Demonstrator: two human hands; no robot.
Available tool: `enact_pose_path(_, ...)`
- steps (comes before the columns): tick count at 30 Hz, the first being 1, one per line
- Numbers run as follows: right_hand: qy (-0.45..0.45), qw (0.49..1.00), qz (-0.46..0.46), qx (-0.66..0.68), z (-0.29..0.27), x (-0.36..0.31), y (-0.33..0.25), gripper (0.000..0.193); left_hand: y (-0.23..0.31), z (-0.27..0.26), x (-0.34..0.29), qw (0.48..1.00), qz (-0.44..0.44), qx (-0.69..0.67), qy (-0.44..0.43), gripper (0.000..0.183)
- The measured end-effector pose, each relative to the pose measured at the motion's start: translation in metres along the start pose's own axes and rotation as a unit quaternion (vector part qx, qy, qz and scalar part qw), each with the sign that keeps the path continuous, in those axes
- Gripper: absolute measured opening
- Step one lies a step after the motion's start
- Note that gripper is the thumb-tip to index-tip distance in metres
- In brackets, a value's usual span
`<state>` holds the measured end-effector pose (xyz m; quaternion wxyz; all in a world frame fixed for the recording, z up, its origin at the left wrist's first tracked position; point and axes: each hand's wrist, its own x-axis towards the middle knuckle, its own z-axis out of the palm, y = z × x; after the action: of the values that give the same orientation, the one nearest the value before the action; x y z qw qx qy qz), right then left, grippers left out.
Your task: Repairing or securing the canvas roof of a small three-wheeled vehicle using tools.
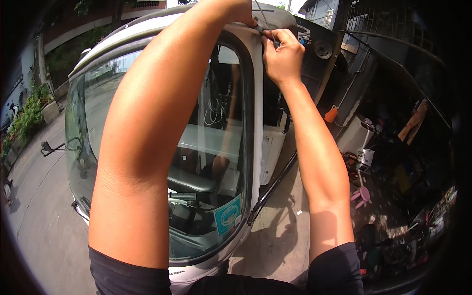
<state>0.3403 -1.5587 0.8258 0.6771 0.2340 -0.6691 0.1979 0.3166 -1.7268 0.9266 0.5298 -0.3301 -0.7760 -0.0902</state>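
Both of my arms reach up to the upper right corner of a white vehicle's windscreen frame (255, 54). My left hand (241, 11) is bent over the roof edge and partly cut off by the top of the picture. Its fingers curl down against a small dark piece at the corner, and what they hold is hidden. Just to the right, my right hand (285, 53) is closed in a pinch around the lower end of a thin dark rod (263, 16), which slants up out of view. The large curved windscreen (196, 140) lies below, half covered by my left arm.
A teal sticker (227, 215) is on the glass. A black bar (275, 189) slants beside the vehicle. On the right are a white bucket (365, 156), a pink stool (362, 194) and shaded clutter. Plants (29, 115) line the pavement at left.
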Motion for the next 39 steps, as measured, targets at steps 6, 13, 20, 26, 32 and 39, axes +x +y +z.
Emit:
enact_pose_path(6,0.056,0.998,0.032,0.003,0.009,-0.008,-0.002,0.012,-0.001,0.001,0.004,0.996,-0.009,0.035,-0.077,0.047)
enact_pose_path(13,-0.014,0.983,0.18,0.044,-0.051,0.008,-0.003,0.029,0.001,0.011,0.012,0.986,-0.017,0.069,-0.148,0.049)
enact_pose_path(20,-0.232,0.969,0.048,-0.071,-0.117,0.027,-0.017,0.037,0.032,-0.003,0.007,0.984,-0.06,0.097,-0.139,0.049)
enact_pose_path(26,-0.172,0.983,0.042,-0.038,-0.121,0.044,-0.042,0.028,0.026,0.006,0.014,0.974,-0.094,0.101,-0.18,0.047)
enact_pose_path(32,-0.016,0.994,0.002,0.105,-0.096,0.057,-0.034,0.031,0.034,0.002,0.014,0.969,-0.131,0.089,-0.192,0.038)
enact_pose_path(39,0.068,0.985,-0.128,0.09,-0.08,0.062,-0.036,0.028,0.033,0.001,0.016,0.958,-0.153,0.097,-0.223,0.045)
